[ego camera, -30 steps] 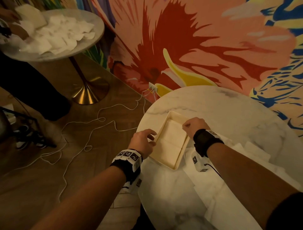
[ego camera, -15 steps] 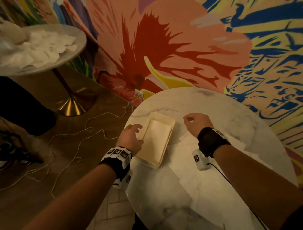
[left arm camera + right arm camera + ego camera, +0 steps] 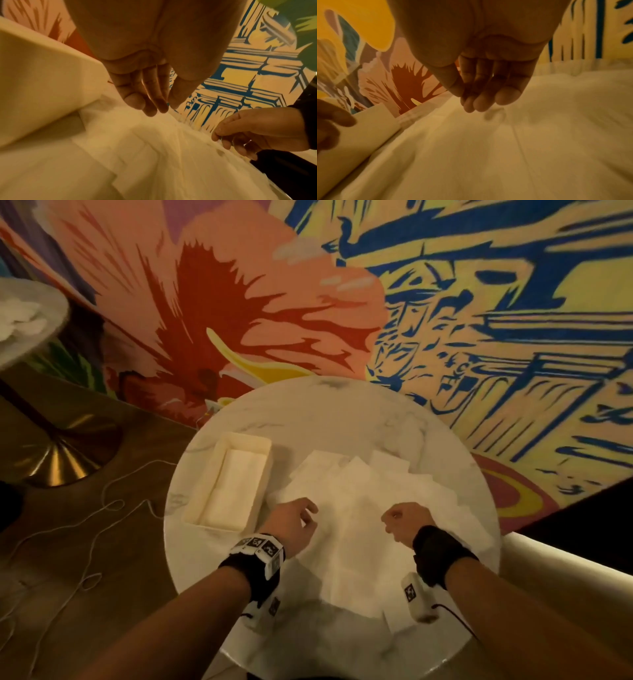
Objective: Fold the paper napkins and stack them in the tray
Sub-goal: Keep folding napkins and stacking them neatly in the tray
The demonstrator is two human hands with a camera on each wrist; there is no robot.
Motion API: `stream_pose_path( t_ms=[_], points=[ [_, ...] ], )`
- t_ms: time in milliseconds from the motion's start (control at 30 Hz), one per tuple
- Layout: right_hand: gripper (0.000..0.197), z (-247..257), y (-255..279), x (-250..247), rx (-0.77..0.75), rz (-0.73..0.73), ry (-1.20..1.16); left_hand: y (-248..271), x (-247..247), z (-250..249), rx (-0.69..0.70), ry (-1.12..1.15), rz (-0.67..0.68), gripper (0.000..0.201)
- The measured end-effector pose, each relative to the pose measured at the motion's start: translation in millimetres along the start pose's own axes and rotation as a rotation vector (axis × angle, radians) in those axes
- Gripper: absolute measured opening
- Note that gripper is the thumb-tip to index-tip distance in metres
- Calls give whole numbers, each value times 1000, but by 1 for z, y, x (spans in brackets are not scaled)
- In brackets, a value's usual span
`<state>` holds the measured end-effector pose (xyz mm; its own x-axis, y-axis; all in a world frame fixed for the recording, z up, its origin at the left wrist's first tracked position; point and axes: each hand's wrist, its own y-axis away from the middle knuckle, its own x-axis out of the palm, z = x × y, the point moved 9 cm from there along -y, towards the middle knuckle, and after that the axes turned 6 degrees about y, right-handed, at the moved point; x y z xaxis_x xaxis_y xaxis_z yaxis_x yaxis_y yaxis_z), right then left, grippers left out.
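Two hands over the loose napkin pile [image 3: 370, 508] on the round marble desk [image 3: 342, 412]. Left hand [image 3: 291, 523] hovers just above the pile's left edge; in the left wrist view its fingers [image 3: 150, 97] hang loosely, slightly curled, holding nothing, so that grip is relaxed and empty. Right hand [image 3: 404, 523] sits above the pile's middle right, fingers [image 3: 481, 102] bunched together and pointing down at the paper; grip looks empty, tips just above or barely touching the top sheet, cannot tell which.

Tray [image 3: 236, 446] sits on the desk's left part, just beside the pile, long side running away from the person. Folded napkins [image 3: 233, 487] lie flat inside it. Left hand is right next to the tray's near right corner, not touching it.

Unfolded napkins overlap in a messy spread across the desk's centre and right. Views are motion-blurred.

Second desk [image 3: 30, 320] with more napkins at far left; white cable [image 3: 102, 508] on the floor.
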<state>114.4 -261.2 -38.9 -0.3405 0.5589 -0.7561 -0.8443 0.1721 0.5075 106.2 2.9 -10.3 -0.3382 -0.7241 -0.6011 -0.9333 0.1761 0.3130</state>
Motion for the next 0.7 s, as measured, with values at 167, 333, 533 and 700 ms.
stream_pose_path(
  t_ms=[167,333,533,700],
  points=[
    [11,-42,24,27,51,20,-91,-2,55,4,-71,-50,85,34],
    [37,-57,30,23,74,-20,-203,-12,82,-8,-92,-17,125,54],
    [43,-56,29,19,22,8,-242,-24,97,-25,-77,-23,119,50],
    [36,-61,25,14,38,-9,-302,-25,100,-26,-87,-10,96,48]
  ],
)
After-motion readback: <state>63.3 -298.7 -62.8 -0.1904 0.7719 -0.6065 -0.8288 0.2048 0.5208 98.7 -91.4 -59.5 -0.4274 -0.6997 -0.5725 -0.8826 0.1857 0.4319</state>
